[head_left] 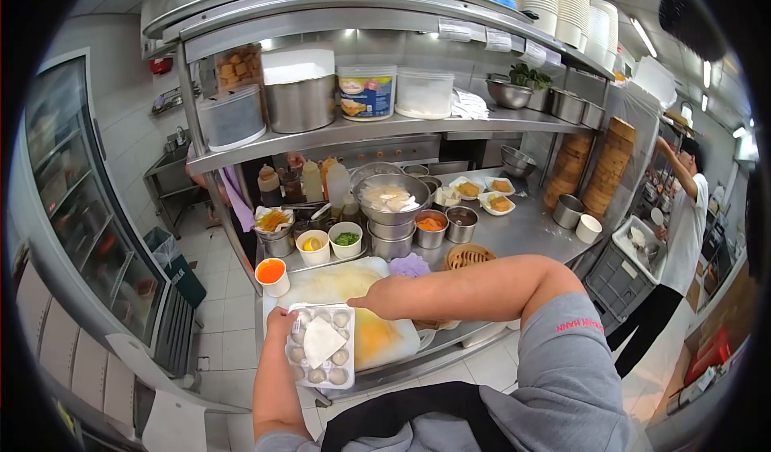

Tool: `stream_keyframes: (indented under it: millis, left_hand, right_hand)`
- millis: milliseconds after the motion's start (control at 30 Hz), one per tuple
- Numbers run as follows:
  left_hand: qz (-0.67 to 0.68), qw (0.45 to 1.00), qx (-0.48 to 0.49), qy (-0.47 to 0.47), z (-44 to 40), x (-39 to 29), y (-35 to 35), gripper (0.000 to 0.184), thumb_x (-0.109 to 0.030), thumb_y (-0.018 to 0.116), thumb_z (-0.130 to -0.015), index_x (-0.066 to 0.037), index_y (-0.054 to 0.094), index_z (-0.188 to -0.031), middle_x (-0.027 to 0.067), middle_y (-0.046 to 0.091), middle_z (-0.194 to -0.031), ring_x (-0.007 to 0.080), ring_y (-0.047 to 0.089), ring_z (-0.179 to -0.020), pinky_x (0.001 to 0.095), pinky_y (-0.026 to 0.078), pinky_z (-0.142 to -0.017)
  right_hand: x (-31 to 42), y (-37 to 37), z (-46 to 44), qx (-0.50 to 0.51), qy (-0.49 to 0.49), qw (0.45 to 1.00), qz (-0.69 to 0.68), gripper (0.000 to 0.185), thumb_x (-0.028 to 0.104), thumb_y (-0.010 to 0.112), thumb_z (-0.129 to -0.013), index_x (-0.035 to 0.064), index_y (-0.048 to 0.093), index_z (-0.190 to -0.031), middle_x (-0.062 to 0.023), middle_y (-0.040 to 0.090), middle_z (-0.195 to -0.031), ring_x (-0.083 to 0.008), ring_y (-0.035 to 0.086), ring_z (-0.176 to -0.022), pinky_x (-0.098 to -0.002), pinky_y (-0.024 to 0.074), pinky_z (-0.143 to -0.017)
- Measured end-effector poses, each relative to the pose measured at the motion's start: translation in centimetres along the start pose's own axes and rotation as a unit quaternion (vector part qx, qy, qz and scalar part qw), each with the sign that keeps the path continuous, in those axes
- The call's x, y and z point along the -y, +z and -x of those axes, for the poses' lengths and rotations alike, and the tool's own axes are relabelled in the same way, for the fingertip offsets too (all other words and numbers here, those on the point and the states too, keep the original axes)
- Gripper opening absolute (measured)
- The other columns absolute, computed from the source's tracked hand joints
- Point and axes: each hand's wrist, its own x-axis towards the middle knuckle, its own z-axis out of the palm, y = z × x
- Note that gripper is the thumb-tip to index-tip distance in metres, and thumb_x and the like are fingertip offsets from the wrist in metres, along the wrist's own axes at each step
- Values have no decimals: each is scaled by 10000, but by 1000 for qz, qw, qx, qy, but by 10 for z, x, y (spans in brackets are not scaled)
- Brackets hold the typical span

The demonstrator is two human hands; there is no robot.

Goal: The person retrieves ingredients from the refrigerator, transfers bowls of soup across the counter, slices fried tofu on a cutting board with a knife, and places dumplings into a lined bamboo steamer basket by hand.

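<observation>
My left hand (280, 323) is closed on the left edge of a white plastic tray (345, 376), which is tilted toward me. Several round, pale pieces (340, 356) sit in its compartments; I cannot make out their kind. A white, roughly triangular sheet (323, 340) lies across some of them. My right hand (384, 298) is at the tray's upper right corner with one finger stretched out and nothing visible in it. Its other fingers are mostly hidden. Behind the tray is a pale cutting board (385, 341) with a yellow-orange stain.
Close to the board stand a tub of orange liquid (272, 276), a tub of chopped greens (346, 239) and a purple cloth (409, 265). Metal bowls (391, 195) are stacked behind. Bamboo steamers (608, 169) rise at right. A co-worker (679, 203) stands beyond. Shelving (385, 139) spans overhead.
</observation>
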Motion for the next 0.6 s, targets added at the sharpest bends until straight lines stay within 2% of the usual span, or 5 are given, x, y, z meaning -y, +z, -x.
stream_keyframes:
  millis: [233, 300, 433, 533, 600]
  left_hand:
    - [-9, 1000, -20, -18, 15, -9, 0, 254, -177, 736, -740, -11, 546, -770, 94, 594, -740, 182, 535, -658, 343, 452, -595]
    - [-12, 1000, -22, -14, 11, -2, -1, 255, -169, 730, -745, -1, 542, -783, 103, 593, -746, 188, 533, -662, 340, 453, -613]
    - [-20, 999, -49, -12, 9, 16, -6, 258, -178, 719, -762, 6, 541, -794, 114, 593, -775, 191, 534, -659, 334, 458, -623]
    - [-37, 996, -74, -18, 45, -11, -14, 233, -167, 715, -761, -3, 571, -844, 130, 603, -870, 231, 565, -786, 359, 462, -734]
    - [-213, 924, -246, 199, 62, -29, -7, 213, -175, 694, -764, -41, 613, -908, 114, 600, -965, 269, 539, -963, 398, 418, -860]
  right_hand:
    - [-12, 7, 33, 19, 53, 998, -23, 450, 235, 345, -955, 303, 341, -1399, -161, 585, -1111, -342, 604, -966, -447, 492, -779]
    - [-19, 12, 42, 25, 89, 995, -29, 454, 220, 338, -948, 316, 357, -1392, -159, 594, -1101, -344, 610, -951, -448, 495, -774]
    - [-35, 11, 63, 45, 72, 995, -50, 507, 161, 337, -928, 313, 320, -1411, -158, 606, -1071, -350, 617, -930, -446, 502, -755]
    - [-25, 24, 60, 19, 136, 983, -123, 605, 86, 404, -878, 324, 290, -1422, -191, 590, -1109, -320, 622, -932, -446, 498, -756]
    - [-4, 54, 37, -17, 197, 949, -247, 680, 64, 433, -858, 293, 197, -1453, -244, 561, -1111, -345, 627, -896, -432, 503, -735]
